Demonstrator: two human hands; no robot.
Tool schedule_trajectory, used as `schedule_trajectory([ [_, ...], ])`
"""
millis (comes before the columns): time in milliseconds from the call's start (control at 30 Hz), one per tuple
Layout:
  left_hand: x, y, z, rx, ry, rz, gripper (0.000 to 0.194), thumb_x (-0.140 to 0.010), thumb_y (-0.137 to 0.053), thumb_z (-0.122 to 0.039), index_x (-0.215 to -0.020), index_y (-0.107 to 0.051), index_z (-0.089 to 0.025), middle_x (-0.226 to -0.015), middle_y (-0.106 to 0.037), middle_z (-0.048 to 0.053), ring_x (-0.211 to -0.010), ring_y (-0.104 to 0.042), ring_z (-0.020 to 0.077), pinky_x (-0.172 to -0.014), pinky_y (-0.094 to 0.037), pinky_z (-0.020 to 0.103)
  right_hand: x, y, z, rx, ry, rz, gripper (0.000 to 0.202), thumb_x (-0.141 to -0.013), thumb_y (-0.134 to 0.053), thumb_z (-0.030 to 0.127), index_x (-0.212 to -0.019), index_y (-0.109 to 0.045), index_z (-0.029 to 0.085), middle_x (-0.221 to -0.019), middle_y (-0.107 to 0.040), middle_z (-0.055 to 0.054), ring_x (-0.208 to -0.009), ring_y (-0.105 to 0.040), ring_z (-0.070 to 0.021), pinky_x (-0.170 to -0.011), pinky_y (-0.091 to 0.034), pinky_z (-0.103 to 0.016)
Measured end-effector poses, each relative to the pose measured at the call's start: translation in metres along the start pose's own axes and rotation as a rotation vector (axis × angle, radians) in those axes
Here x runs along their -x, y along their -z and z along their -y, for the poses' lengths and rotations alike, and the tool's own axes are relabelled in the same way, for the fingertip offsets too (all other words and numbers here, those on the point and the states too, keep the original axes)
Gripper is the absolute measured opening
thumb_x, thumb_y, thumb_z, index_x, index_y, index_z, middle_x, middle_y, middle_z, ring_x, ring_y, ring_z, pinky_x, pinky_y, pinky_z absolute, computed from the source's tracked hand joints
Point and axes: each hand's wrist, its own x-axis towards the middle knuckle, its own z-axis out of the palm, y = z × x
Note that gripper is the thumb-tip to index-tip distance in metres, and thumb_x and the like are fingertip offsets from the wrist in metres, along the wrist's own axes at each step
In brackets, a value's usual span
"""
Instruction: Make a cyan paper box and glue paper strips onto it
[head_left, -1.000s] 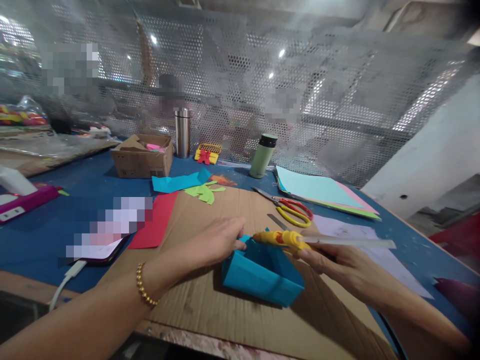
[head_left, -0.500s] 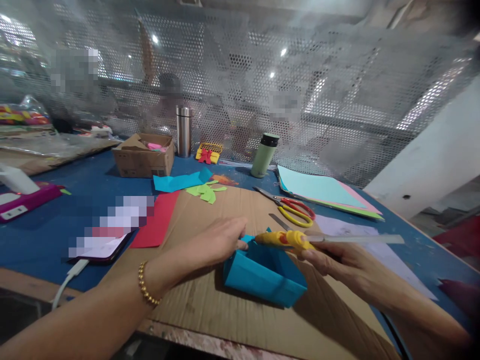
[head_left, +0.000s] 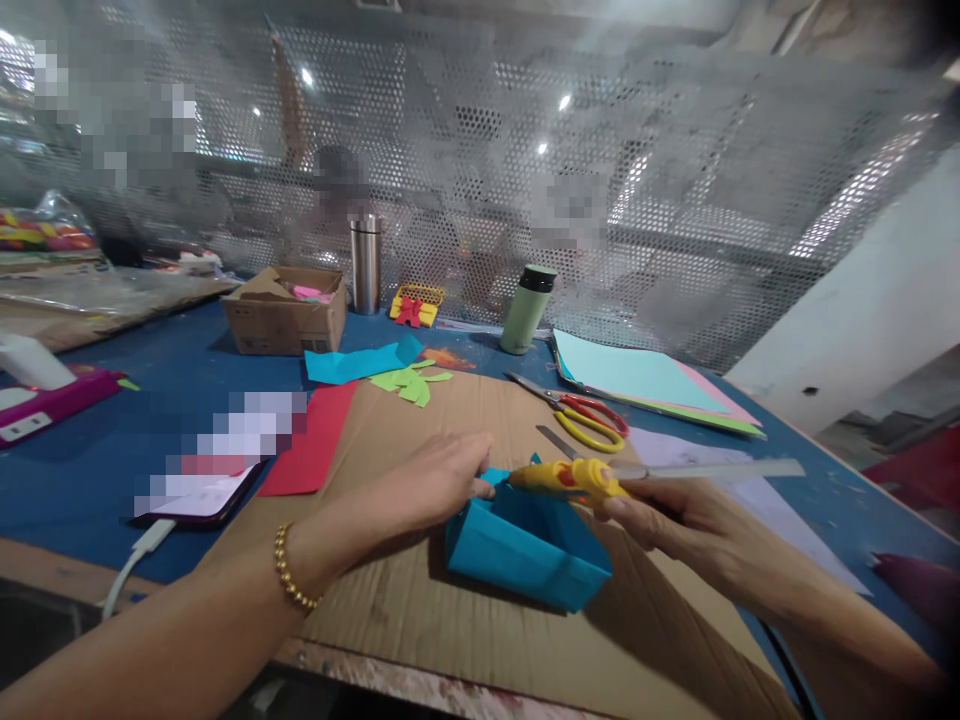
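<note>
An open blue paper box [head_left: 529, 555] rests on a brown cardboard sheet [head_left: 375, 600]. My left hand [head_left: 450, 475] pinches the box's far left corner between thumb and fingers. In my right hand [head_left: 664, 515] is a yellow glue gun [head_left: 562, 480], its nozzle pointing left at that same corner and a long clear glue stick [head_left: 720, 470] sticking out of its back. Where the nozzle meets the paper is too small to make out. Beyond the gun lie scissors [head_left: 589, 420] with red and yellow handles, and a thin blade [head_left: 557, 441].
Red paper [head_left: 311, 440], green paper scraps [head_left: 412, 382] and a blue strip [head_left: 364, 360] lie left of centre. A phone [head_left: 217, 470] is further left. Behind stand a carton [head_left: 285, 325], steel flask [head_left: 366, 265] and green bottle [head_left: 527, 312]. Coloured sheets [head_left: 645, 375] lie right.
The whole view has shifted very slightly. My hands, the glue gun and the blue box otherwise hold nearly the same positions.
</note>
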Motion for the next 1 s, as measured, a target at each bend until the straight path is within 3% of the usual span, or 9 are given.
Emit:
schedule_trajectory([
  [333, 0.001, -0.002, 0.004, -0.024, -0.032, -0.008, 0.012, -0.092, -0.053, -0.03, -0.088, -0.047, -0.021, -0.088, -0.058, 0.001, -0.081, -0.051, 0.0173, -0.066, -0.035, 0.029, -0.001, 0.0, 0.001, -0.017, -0.006, 0.035, 0.056, -0.091, -0.048, 0.068, -0.085, -0.07, 0.017, -0.066, -0.045, 0.0, -0.059, -0.039, -0.0138, -0.053, -0.031, -0.027],
  [567, 0.002, 0.0, -0.001, -0.054, -0.007, 0.004, 0.013, -0.093, -0.051, -0.03, -0.086, -0.044, -0.021, -0.089, -0.057, 0.001, -0.082, -0.051, 0.0178, -0.067, -0.036, 0.03, -0.001, -0.002, -0.003, -0.009, -0.034, 0.037, 0.056, -0.092, -0.046, 0.069, -0.073, -0.055, 0.017, -0.068, -0.041, 0.001, -0.061, -0.036, -0.013, -0.053, -0.026, -0.028],
  [767, 0.0, -0.001, 0.002, -0.046, -0.023, 0.0, 0.011, -0.092, -0.053, -0.029, -0.088, -0.046, -0.021, -0.09, -0.058, 0.002, -0.083, -0.052, 0.0183, -0.067, -0.036, 0.03, -0.001, -0.002, -0.002, -0.068, 0.033, 0.076, 0.051, -0.093, -0.049, 0.063, -0.083, -0.065, 0.016, -0.068, -0.046, 0.0, -0.062, -0.039, -0.0133, -0.054, -0.031, -0.027],
  [1000, -0.001, -0.006, 0.01, -0.052, -0.07, -0.033, 0.013, -0.092, -0.054, -0.029, -0.087, -0.046, -0.021, -0.091, -0.057, 0.002, -0.085, -0.051, 0.0189, -0.069, -0.035, 0.031, 0.008, 0.008, 0.0, -0.063, -0.009, -0.062, 0.054, -0.089, -0.053, 0.067, -0.083, -0.07, 0.017, -0.067, -0.051, -0.001, -0.058, -0.043, -0.0135, -0.051, -0.033, -0.026],
])
